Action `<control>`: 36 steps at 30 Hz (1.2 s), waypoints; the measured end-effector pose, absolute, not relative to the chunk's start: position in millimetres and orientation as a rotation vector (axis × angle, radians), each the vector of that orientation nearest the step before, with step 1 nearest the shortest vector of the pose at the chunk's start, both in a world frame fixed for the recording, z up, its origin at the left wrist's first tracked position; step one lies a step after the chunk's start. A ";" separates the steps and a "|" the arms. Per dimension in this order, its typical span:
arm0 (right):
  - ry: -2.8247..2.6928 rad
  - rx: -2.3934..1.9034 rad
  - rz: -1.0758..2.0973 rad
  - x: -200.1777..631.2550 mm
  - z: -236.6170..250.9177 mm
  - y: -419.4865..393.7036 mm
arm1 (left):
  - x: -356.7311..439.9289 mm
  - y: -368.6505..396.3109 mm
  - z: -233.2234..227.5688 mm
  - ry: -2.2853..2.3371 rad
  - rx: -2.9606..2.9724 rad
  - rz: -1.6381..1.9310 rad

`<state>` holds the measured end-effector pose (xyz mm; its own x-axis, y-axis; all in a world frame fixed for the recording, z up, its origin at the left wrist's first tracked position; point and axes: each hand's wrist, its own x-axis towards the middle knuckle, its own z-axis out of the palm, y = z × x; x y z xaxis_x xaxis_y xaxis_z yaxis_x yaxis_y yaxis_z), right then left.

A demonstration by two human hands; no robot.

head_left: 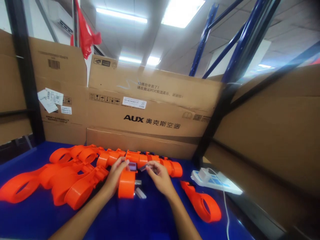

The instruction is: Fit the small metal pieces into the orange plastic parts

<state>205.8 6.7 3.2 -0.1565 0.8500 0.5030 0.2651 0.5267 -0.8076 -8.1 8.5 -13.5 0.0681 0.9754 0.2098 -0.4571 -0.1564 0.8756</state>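
Observation:
My left hand (116, 176) is closed on an orange looped piece (126, 185), whose round band faces me. At its upper end shows a grey rectangular part (132, 166) beside my fingertips. My right hand (158, 176) pinches a small flat grey piece (143, 167), held just right of that rectangular part with a narrow gap between. Below, by the orange band, lie a short silver block (140, 193) and another silver piece (138, 182). My fingers hide part of what each hand holds.
Several orange looped pieces (77, 193) lie left on the blue table (155, 218), with a row of more (175, 169) behind my hands. One orange loop (210, 208) lies right, near a white power strip (217, 181) and its cable. Cardboard panels (150, 113) stand behind.

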 end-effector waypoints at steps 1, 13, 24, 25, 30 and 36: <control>-1.657 -0.956 0.681 204.9 3.0 6.1 | -7.9 8.2 -13.6 0.681 1.058 1.437; -1.341 -0.775 0.809 198.6 7.7 -0.5 | -7.1 -4.1 -2.7 0.727 1.199 1.347; -1.328 -0.789 0.763 195.8 9.3 -2.5 | -3.9 -3.9 -3.6 0.725 1.126 1.335; -1.318 -0.785 0.762 196.1 9.1 -2.2 | -3.6 -3.9 -4.4 0.723 1.127 1.335; -1.299 -0.743 0.825 194.9 8.3 -2.2 | -2.0 -5.3 -6.6 0.714 1.133 1.325; -1.315 -0.755 0.843 193.0 7.1 -2.3 | -1.2 -8.7 -5.2 0.715 1.132 1.320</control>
